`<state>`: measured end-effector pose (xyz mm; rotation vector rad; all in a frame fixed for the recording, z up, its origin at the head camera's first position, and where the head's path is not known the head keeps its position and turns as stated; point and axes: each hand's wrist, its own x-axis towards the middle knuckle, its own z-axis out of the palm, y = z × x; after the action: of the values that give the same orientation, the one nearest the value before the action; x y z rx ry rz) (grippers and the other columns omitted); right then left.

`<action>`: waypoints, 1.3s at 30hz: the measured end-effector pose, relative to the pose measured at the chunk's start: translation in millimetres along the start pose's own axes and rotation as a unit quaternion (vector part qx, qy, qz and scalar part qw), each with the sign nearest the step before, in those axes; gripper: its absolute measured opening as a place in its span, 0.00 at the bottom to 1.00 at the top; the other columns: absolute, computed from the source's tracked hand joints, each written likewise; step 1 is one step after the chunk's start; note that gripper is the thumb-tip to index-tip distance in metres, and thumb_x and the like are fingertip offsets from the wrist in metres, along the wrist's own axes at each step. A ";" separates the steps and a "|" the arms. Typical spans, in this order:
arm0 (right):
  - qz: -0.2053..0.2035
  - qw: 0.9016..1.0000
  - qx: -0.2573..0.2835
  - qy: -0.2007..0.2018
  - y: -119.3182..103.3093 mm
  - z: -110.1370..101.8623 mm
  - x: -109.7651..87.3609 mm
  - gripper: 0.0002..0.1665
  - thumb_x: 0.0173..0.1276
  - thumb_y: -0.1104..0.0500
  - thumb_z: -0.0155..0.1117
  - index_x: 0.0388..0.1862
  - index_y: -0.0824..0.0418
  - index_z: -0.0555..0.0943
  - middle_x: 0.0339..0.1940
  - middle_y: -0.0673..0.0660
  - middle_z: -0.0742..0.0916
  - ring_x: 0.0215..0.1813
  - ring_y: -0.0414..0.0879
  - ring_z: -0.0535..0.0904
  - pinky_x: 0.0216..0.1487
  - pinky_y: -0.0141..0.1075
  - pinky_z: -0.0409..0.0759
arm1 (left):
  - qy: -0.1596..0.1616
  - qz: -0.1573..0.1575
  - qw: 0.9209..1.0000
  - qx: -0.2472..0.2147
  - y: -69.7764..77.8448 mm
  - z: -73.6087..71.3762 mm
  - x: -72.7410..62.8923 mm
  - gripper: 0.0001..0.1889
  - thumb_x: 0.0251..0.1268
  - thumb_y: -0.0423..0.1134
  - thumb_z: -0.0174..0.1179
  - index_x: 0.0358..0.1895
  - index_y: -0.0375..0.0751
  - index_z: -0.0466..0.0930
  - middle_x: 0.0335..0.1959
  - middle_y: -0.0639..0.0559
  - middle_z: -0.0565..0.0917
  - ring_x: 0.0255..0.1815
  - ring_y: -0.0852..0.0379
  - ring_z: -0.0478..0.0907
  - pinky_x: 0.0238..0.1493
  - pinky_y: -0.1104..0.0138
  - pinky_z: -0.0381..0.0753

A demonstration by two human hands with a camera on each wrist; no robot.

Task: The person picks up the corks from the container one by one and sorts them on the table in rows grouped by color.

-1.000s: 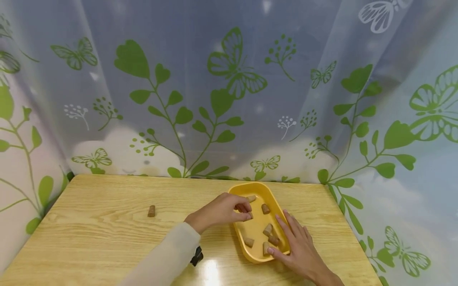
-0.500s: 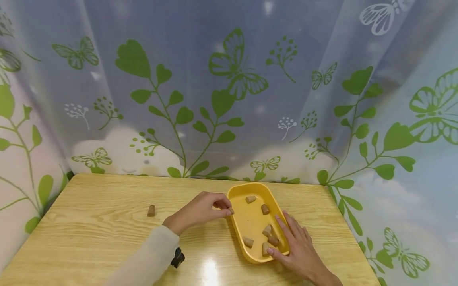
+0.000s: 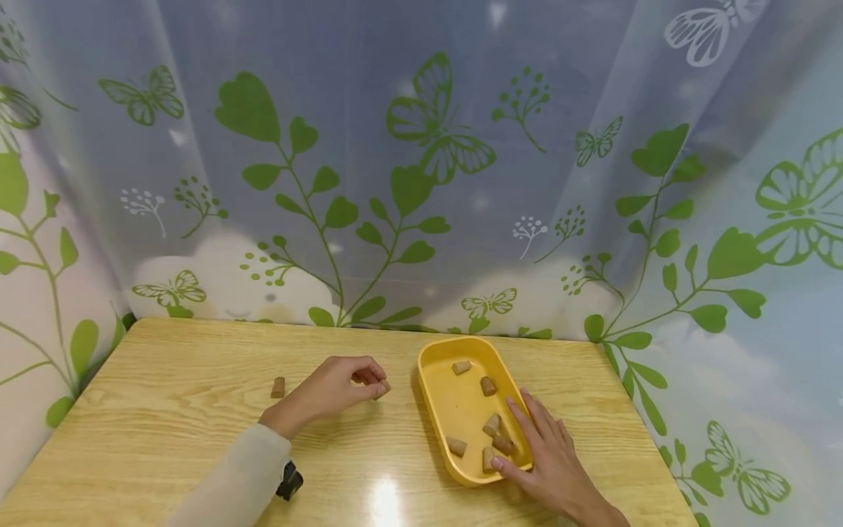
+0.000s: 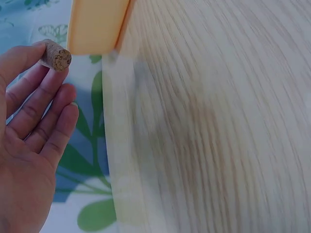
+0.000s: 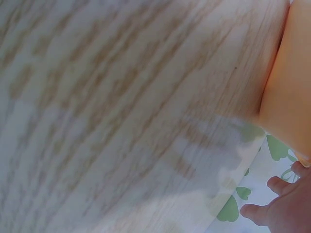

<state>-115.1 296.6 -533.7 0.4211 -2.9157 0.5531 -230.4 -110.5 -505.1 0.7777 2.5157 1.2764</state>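
Note:
Between thumb and fingertips my left hand (image 3: 329,394) pinches a small cork stopper (image 4: 56,57), held over the table to the left of the yellow tray (image 3: 454,406). In the left wrist view the cork's speckled end faces the camera. My right hand (image 3: 556,465) rests at the tray's near right corner, fingers laid fairly straight along the right rim and thumb over the near edge. Inside the tray lie several corks, among them a lighter one (image 3: 461,367) at the far end and a darker one (image 3: 488,386) by the right wall. Another cork (image 3: 279,388) stands on the table at left, beyond the left forearm.
The wood-grain table (image 3: 165,439) meets a printed curtain (image 3: 356,146) with leaves and butterflies along its back edge. More curtain hangs at both sides. A black band (image 3: 290,481) sits at the left wrist by the sleeve.
My left hand has lifted a cork out of the tray and carried it left, over the rim to above the table. My right hand has stayed at the tray.

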 end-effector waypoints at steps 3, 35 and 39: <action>0.000 1.000 0.002 -0.001 0.5 0.6 -0.4 0.55 0.72 0.34 0.73 0.90 0.51 0.62 0.90 0.63 0.62 0.84 0.72 0.63 0.70 0.85 0.61 | 0.012 -0.010 1.000 0.006 -6.9 -7.6 -6.7 0.11 0.80 0.51 0.67 0.56 0.53 0.88 0.45 0.66 0.89 0.52 0.59 0.85 0.62 0.53 0.85; -0.008 1.000 0.000 0.006 1.6 0.2 0.9 0.56 0.71 0.34 0.74 0.89 0.53 0.64 0.90 0.64 0.63 0.84 0.72 0.64 0.69 0.85 0.63 | 0.072 -0.064 0.981 0.168 -63.1 -57.1 -53.6 0.05 0.78 0.46 0.69 0.44 0.52 0.87 0.39 0.60 0.87 0.43 0.59 0.79 0.42 0.60 0.81; -0.005 1.000 0.003 0.003 0.0 -0.2 0.5 0.56 0.71 0.34 0.74 0.89 0.52 0.63 0.90 0.64 0.62 0.84 0.73 0.63 0.70 0.85 0.62 | 0.084 -0.039 0.976 0.198 -67.2 -55.3 -54.9 0.04 0.77 0.44 0.71 0.41 0.53 0.86 0.36 0.63 0.85 0.43 0.58 0.77 0.41 0.60 0.80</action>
<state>-115.5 296.5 -533.4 0.4333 -2.9065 0.5601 -231.4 -210.8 -528.0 0.6600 2.9560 0.8550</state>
